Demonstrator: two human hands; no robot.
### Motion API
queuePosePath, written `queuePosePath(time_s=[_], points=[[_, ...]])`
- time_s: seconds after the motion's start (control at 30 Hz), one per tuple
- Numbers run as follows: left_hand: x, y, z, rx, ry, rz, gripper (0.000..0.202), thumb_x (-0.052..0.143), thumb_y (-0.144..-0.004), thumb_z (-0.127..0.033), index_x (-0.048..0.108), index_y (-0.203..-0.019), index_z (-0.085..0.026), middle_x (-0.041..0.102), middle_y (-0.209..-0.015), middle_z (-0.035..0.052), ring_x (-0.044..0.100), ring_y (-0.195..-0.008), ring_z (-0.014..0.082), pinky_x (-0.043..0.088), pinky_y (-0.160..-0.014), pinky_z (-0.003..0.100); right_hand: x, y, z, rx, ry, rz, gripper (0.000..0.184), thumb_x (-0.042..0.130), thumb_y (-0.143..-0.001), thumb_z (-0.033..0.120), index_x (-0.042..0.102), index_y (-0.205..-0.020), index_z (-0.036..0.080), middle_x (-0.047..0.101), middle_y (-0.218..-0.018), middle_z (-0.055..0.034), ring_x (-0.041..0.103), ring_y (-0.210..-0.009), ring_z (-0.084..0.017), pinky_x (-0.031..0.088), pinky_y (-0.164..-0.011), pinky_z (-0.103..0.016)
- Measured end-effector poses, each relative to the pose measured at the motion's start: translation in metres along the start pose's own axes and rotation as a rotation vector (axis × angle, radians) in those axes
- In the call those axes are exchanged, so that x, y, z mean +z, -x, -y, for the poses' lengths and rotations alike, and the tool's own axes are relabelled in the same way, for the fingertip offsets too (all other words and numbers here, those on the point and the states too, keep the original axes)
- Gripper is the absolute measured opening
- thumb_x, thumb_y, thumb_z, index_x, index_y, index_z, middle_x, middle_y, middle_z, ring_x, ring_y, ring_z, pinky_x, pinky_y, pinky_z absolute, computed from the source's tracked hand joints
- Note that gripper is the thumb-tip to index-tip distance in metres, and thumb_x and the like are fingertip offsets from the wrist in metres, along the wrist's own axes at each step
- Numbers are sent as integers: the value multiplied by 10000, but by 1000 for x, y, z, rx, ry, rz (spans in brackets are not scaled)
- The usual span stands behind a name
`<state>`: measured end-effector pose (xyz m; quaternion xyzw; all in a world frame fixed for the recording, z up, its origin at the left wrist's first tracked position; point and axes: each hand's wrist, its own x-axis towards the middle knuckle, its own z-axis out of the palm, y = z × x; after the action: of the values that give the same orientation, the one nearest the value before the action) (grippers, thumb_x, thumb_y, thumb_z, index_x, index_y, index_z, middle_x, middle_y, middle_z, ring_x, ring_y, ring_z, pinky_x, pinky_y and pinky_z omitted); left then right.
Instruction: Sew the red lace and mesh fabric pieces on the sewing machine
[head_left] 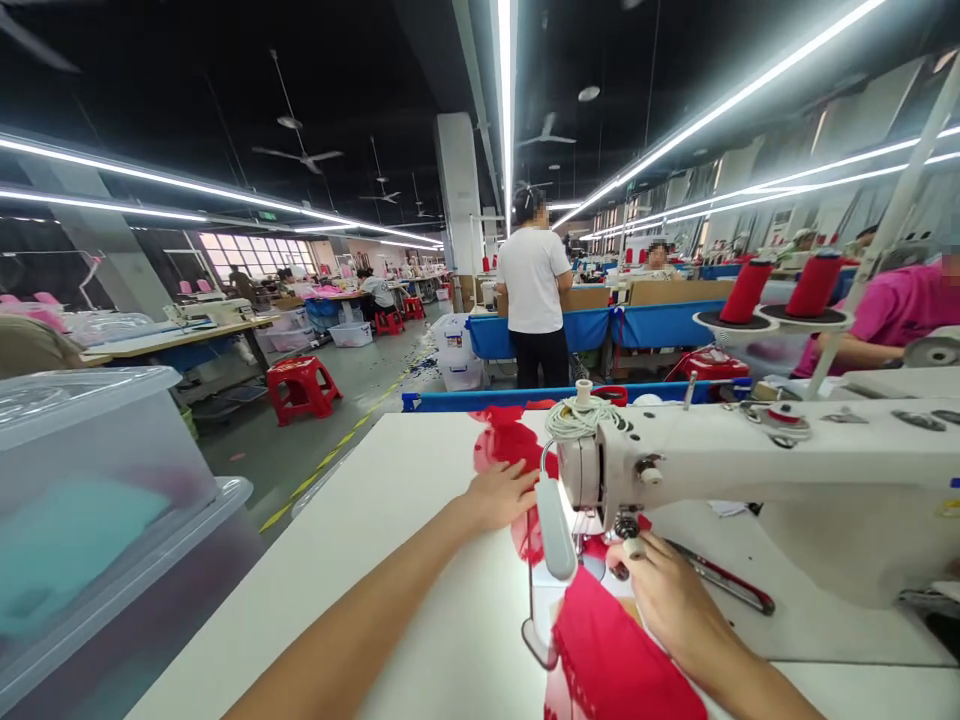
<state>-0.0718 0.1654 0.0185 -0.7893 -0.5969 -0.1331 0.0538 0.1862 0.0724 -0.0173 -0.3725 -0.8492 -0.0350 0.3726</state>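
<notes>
A white sewing machine (720,450) stands before me, with red fabric (615,650) draped at its needle area and hanging toward me. Beyond the needle, more red pieces, some sheer and pink, lie on the white table (420,470). My left hand (501,495) rests palm down on these, fingers spread, left of the machine head. To the right of the needle my right hand (664,580) has its fingers curled at the red fabric, partly hidden behind the machine's knobs. A pale grey lamp (556,528) hangs between the hands. Scissors or snips with red-black handles (724,578) lie beside my right hand.
Lidded clear plastic bins (90,480) are stacked at left. Two red thread cones (746,290) stand behind the machine. A red stool (302,388) is on the floor. A person in a white shirt (534,280) stands ahead; someone in pink (900,300) sits at right.
</notes>
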Motion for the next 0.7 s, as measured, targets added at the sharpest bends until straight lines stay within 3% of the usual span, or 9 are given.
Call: queuePosePath(time_s=[0.17,0.3,0.37,0.5,0.63,0.7], points=[[-2,-16,53,-375,-78,99,566,368,-903,-493,549,-1317,-152,445,-1410,285,445,-1271,467,266,-953,739,4,-1,5,41,-17,-21,416,397,-672,62,567,-996,259,657,-868,-72,643,-769,-236,537,-602,-330],[5,-20,77,-410,-68,100,530,314,-936,-414,463,-1406,-219,298,-1542,163,355,-1369,383,269,-1057,630,-3,-7,11,42,8,46,413,377,-721,53,581,-1024,244,662,-839,-72,651,-763,-229,542,-625,-319],[9,-22,79,-414,-56,77,526,318,-937,-407,461,-1407,-219,309,-1540,155,345,-1379,369,261,-1077,612,-7,-10,13,38,23,75,394,367,-720,38,591,-979,234,660,-809,-67,650,-747,-226,543,-630,-321],[10,-19,75,-451,-36,-31,531,304,-939,-414,527,-1333,-136,437,-1432,247,413,-1313,430,280,-1006,698,-10,-13,15,35,-44,62,357,360,-722,42,577,-939,225,662,-816,-73,651,-737,-224,551,-636,-332],[2,2,65,-366,18,-150,529,217,-973,-446,535,-1287,-163,552,-1331,202,502,-1235,366,363,-977,644,-10,-14,11,43,-128,22,335,330,-772,49,575,-920,222,675,-839,-80,664,-761,-210,561,-660,-326],[-1,17,59,-376,49,-153,513,264,-964,-418,502,-1314,-128,534,-1342,227,488,-1249,376,365,-988,632,-11,-13,8,59,-149,5,341,314,-787,51,588,-900,218,682,-828,-79,672,-780,-207,565,-680,-327]])
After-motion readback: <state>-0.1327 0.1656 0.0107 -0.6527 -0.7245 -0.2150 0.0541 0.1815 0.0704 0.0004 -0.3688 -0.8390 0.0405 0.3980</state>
